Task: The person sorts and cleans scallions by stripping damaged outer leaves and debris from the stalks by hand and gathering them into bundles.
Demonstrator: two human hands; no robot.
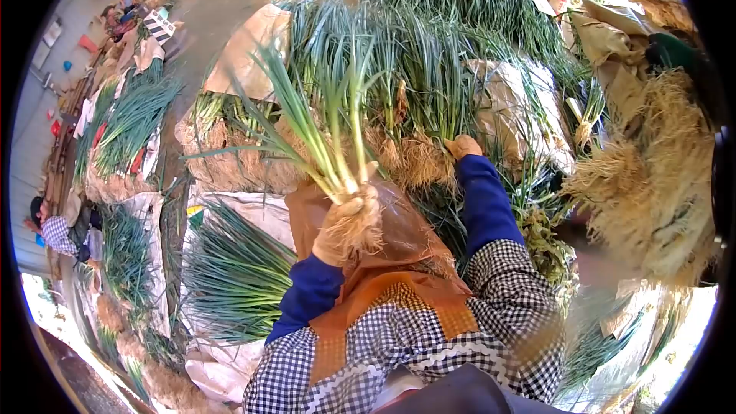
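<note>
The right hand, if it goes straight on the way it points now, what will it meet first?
The right hand would probably meet the piled green onions first, near their roots; it may already touch them, as the depth is unclear.

Splayed green onions [323, 159], roots [359, 234] down

Toward ten o'clock stands a black-and-white striped, box-like object [159, 28], with a flat red piece [88, 44] and a small round blue object [67, 65] farther out against a pale grey wall [38, 111]. At nine o'clock a person in a checked top [58, 236] is near the view's edge. A creased tan sheet [249, 57] lies between ten and eleven; a crumpled beige sack [510, 111] lies at two, a pinkish-white sheet [222, 372] at seven.
</note>
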